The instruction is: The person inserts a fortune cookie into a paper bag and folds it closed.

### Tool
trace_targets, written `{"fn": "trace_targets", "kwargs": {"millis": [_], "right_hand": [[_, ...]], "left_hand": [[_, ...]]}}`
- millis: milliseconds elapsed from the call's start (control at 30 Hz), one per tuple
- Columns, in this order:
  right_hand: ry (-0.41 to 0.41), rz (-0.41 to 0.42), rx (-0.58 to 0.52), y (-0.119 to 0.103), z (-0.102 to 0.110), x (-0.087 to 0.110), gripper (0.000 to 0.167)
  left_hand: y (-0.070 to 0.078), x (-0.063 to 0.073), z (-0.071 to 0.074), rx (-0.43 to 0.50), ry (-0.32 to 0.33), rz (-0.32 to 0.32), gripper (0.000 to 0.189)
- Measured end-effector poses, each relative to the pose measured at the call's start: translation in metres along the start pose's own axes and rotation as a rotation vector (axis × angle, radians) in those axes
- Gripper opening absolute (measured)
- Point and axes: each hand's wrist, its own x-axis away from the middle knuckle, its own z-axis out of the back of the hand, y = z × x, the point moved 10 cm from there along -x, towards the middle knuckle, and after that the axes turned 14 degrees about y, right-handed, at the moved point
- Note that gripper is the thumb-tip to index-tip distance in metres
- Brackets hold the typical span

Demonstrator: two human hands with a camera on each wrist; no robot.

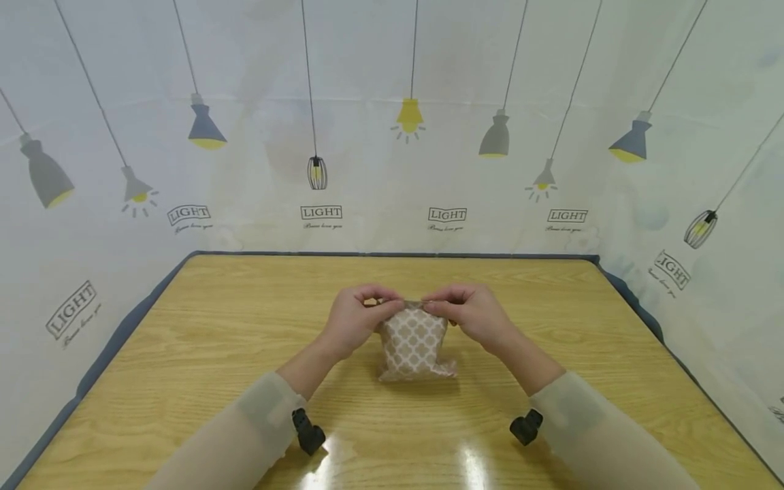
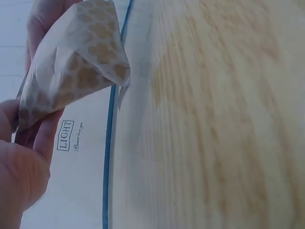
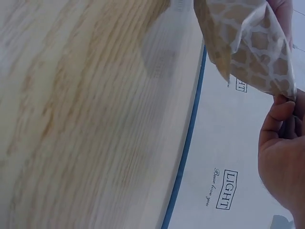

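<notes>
A small tan bag with a white lattice pattern (image 1: pixel 414 344) stands near the middle of the wooden table, its top edge uppermost. My left hand (image 1: pixel 356 320) pinches the left end of that top edge between thumb and fingers. At the right end, my right hand (image 1: pixel 474 314) pinches the same edge. In the left wrist view the creased side of the bag (image 2: pixel 86 62) shows beyond the left thumb (image 2: pixel 8 114). The right wrist view has the bag (image 3: pixel 255 47) tapering to a corner held at the right fingertips (image 3: pixel 282 109). What the bag contains is hidden.
The wooden table (image 1: pixel 245 299) has a dark blue border (image 1: pixel 392 255) along its far and side edges. Behind it hangs a pale backdrop (image 1: pixel 367 61) printed with lamps and lettering. Black wrist cameras (image 1: pixel 308 432) sit at both sleeves.
</notes>
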Motion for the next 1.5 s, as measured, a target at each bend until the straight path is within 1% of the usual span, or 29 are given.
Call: {"fn": "trace_targets", "kwargs": {"millis": [100,167,333,433,500,633,733,833,933,1033,1100,1267,1333,1400,1500], "right_hand": [[0.0,-0.006,-0.009,0.001,0.002,0.0,0.023],[-0.017,-0.015,-0.033,0.003,0.002,0.0,0.027],[-0.065,-0.065,-0.104,0.009,0.005,0.002,0.033],[-0.057,-0.074,-0.116,0.011,0.008,0.002,0.032],[-0.042,-0.08,-0.131,0.012,0.009,0.002,0.032],[-0.02,-0.12,-0.183,0.016,0.01,0.001,0.032],[-0.03,-0.147,-0.228,0.018,0.01,0.002,0.035],[-0.028,-0.16,-0.253,0.018,0.012,0.003,0.035],[-0.012,-0.178,-0.258,0.018,0.015,0.003,0.033],[0.002,-0.228,-0.251,0.021,0.016,0.001,0.031],[0.0,-0.268,-0.24,0.024,0.016,-0.001,0.032],[-0.039,-0.366,-0.225,0.036,0.01,-0.006,0.038],[-0.054,-0.401,-0.21,0.042,0.007,-0.008,0.036],[-0.072,-0.42,-0.18,0.048,0.004,-0.01,0.034],[-0.092,-0.421,-0.096,0.057,0.001,-0.013,0.029]], "left_hand": [[-0.002,0.0,0.003,0.05,-0.006,0.025,0.018],[-0.003,-0.001,0.005,0.07,-0.004,0.033,0.019],[-0.006,-0.003,0.011,0.08,0.007,0.033,0.019],[-0.007,-0.004,0.014,0.083,0.019,0.028,0.018],[-0.007,-0.004,0.014,0.094,0.016,0.03,0.018],[-0.008,-0.003,0.011,0.122,-0.01,0.046,0.02],[-0.009,-0.003,0.013,0.15,-0.018,0.065,0.023],[-0.011,-0.004,0.017,0.196,-0.004,0.084,0.024],[-0.012,-0.006,0.019,0.221,0.021,0.102,0.022],[-0.016,-0.008,0.019,0.211,0.046,0.128,0.02],[-0.022,-0.009,0.018,0.212,0.062,0.167,0.019],[-0.036,-0.012,0.015,0.189,0.087,0.259,0.019],[-0.041,-0.013,0.015,0.153,0.091,0.275,0.02],[-0.046,-0.014,0.014,0.105,0.087,0.287,0.019],[-0.056,-0.017,0.013,0.016,0.076,0.303,0.017]]}}
